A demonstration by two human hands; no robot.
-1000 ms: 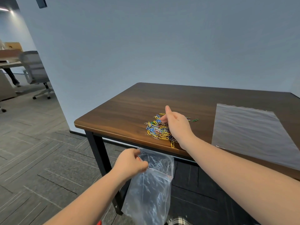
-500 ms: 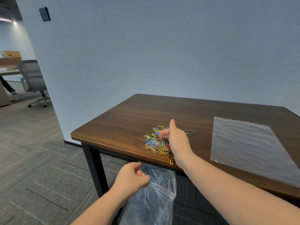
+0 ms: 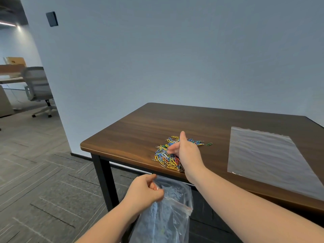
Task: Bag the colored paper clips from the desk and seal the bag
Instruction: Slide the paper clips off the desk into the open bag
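Note:
A heap of colored paper clips (image 3: 166, 157) lies near the front edge of the dark wooden desk (image 3: 140, 130). My right hand (image 3: 186, 153) rests edge-down on the desk against the right side of the heap, thumb up, fingers curled around the clips. One green clip (image 3: 209, 144) lies apart to the right. Below the desk edge my left hand (image 3: 146, 192) pinches the rim of a clear zip bag (image 3: 168, 218), whose mouth hangs open under the heap. Whether clips are inside the bag is unclear.
A second clear plastic bag (image 3: 270, 158) lies flat on the right part of the desk. A grey wall stands behind the desk. Black desk leg (image 3: 105, 181) is at the left. An office chair (image 3: 37, 88) and another desk stand far left on carpet.
My right hand has drawn the heap of clips closer to the front edge of the desk. My left hand keeps the bag open under that edge. The camera has tilted down.

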